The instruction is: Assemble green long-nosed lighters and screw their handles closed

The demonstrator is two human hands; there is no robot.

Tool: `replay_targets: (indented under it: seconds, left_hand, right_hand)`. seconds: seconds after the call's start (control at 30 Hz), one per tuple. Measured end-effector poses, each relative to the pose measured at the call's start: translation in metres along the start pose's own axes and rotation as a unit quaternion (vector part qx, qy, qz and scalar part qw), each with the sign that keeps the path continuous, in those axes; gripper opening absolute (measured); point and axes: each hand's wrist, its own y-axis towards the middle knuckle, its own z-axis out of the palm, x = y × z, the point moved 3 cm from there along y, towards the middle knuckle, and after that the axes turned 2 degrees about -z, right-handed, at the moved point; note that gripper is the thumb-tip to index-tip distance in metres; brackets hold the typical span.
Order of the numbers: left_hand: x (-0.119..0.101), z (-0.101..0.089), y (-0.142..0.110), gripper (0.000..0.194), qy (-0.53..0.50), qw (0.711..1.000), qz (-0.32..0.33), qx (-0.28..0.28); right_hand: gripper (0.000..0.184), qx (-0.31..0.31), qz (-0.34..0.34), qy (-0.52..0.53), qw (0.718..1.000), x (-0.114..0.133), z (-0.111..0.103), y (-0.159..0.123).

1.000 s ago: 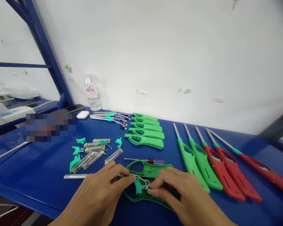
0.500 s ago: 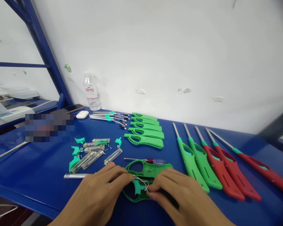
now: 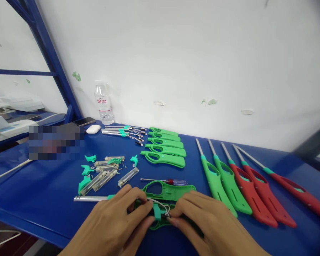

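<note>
My left hand [image 3: 114, 222] and my right hand [image 3: 205, 222] meet over an open green lighter shell [image 3: 160, 222] at the table's near edge. Both pinch at its inner parts: a teal trigger [image 3: 158, 212] and a thin white wire [image 3: 164, 207]. A metal tube [image 3: 89, 198] sticks out to the left from under my left hand. A second green shell half [image 3: 170, 190] lies just behind, touching my right fingers. A small red-handled screwdriver [image 3: 173, 182] lies behind that.
Several green shell halves [image 3: 165, 149] and wired metal tubes [image 3: 122, 132] lie at the back. Loose teal triggers and clear gas tanks [image 3: 104, 174] lie left. Several finished green and red lighters [image 3: 242, 181] lie right. A water bottle [image 3: 103, 106] stands by the wall.
Both hands have drawn closer together over the lower shell. My left fingers have slid right, up to the teal trigger, and now cover the shell's loop.
</note>
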Motion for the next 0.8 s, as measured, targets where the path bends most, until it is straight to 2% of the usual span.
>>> replay_targets:
  seconds: [0.33,0.8]
  left_hand:
    - [-0.0019,0.0014,0.0022,0.035,0.004,0.999,0.002,0.033]
    - [-0.0036,0.0013,-0.0017,0.021,-0.036,0.998,-0.001,0.042]
  right_hand:
    - [0.019,-0.014,-0.022,-0.018,1.000,0.0025,-0.0003,0.0001]
    - [0.020,-0.014,-0.044,-0.034,0.998,0.0045,-0.0021,0.0009]
